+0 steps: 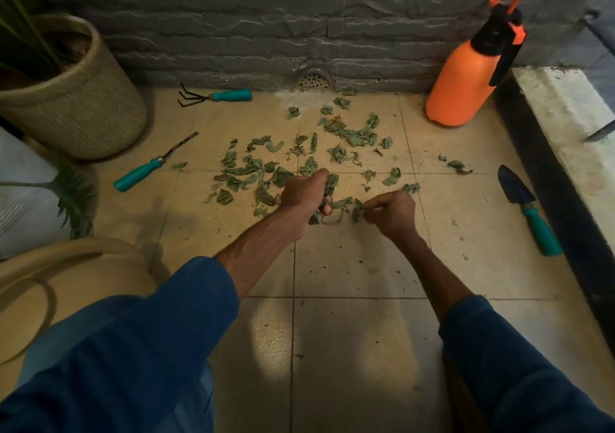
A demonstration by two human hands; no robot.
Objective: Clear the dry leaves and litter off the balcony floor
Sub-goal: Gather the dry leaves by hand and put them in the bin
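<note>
A person in blue sleeves gathers dry leaves off a tiled balcony floor.
The left hand is curled tight around a bunch of leaves. Just beside it, the right hand pinches one leaf in its fingertips. The loose leaves lie scattered from the floor's middle toward the far edge. An orange sprayer stands in the far right corner, and a trowel lies along the right edge.

The one view sits on the person's head and looks forward and steeply down over both forearms at the tiled floor. It faces the grey wall across the top edge. Wide-angle and close, it has sleeves filling the bottom corners, with the pot upper left and the sprayer upper right.
</note>
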